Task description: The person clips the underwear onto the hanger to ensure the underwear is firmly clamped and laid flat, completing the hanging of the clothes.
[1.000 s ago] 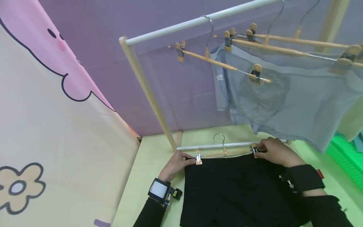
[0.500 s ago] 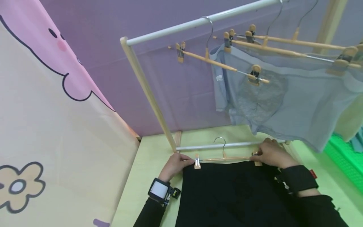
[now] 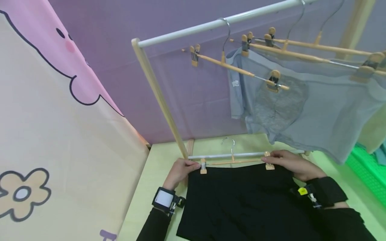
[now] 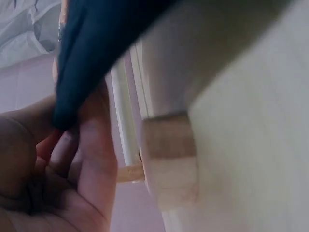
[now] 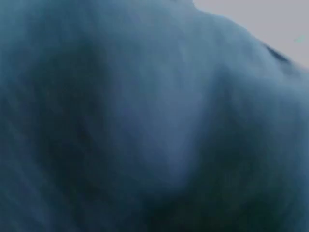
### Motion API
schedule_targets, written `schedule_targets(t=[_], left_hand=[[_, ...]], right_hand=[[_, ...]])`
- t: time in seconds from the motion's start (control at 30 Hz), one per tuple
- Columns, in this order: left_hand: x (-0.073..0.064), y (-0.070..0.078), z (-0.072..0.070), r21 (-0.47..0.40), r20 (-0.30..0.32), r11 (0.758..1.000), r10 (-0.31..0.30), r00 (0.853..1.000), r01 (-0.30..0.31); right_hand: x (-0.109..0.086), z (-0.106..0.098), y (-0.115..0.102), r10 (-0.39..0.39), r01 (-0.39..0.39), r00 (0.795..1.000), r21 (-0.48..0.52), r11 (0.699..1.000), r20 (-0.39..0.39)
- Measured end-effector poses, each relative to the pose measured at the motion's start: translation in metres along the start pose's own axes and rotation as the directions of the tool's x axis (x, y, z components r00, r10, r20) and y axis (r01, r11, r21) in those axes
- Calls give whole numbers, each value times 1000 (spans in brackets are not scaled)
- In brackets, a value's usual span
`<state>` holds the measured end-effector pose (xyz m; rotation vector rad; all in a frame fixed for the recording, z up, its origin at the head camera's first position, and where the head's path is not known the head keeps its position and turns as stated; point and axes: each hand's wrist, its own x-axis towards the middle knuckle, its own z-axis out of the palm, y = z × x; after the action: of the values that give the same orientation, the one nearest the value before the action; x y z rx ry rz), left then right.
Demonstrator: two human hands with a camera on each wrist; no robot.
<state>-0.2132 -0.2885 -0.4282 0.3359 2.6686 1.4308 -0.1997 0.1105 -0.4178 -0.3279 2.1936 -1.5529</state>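
Observation:
A black garment [image 3: 238, 201] hangs by its straight top edge from a wooden clip hanger [image 3: 248, 161] with a metal hook, low over the table. My left hand [image 3: 179, 170] pinches the garment's upper left corner, just outside the left clip [image 3: 203, 166]. In the left wrist view, the thumb and fingers [image 4: 94, 154] close on the dark cloth [image 4: 101, 43]. At the other end my right hand [image 3: 294, 164] grips the hanger's right clip [image 3: 268, 160], thumb along its front and fingers partly hidden. Blurred dark cloth [image 5: 154, 96] fills most of the right wrist view.
A garment rack's white top rail [image 3: 211, 25] carries a bare clip hanger [image 3: 238, 69] and others behind. Grey shorts [image 3: 325, 100] hang from one, above my right hand. The rack's lower white bar [image 3: 217, 156] lies behind the hanger. A green basket [image 3: 368, 174] stands right.
The hanger and black garment first came down toward me, then rose and shifted left, both hands moving along. My right hand has turned, so the right clip's face now shows.

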Motion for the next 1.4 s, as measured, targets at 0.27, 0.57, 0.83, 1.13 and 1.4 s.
schedule_targets(t=[0.27,0.57,0.83,1.13,1.4], left_hand=[[5,0,1,13,-77,1000,24,997,-23],[4,9,-4,80,-112,995,73,991,-65],[1,43,-22,184,-396,983,64,916,10],[17,66,-18,256,-617,943,-11,787,214],[35,50,-13,270,-617,941,6,787,204]], right_hand=[[3,1,6,-49,47,998,81,996,26],[0,4,-1,-108,111,990,27,993,-92],[-2,2,-10,-133,132,986,-14,991,-103],[-3,4,-14,-175,169,977,-55,984,-125],[-5,6,-22,-207,195,967,-93,976,-149]])
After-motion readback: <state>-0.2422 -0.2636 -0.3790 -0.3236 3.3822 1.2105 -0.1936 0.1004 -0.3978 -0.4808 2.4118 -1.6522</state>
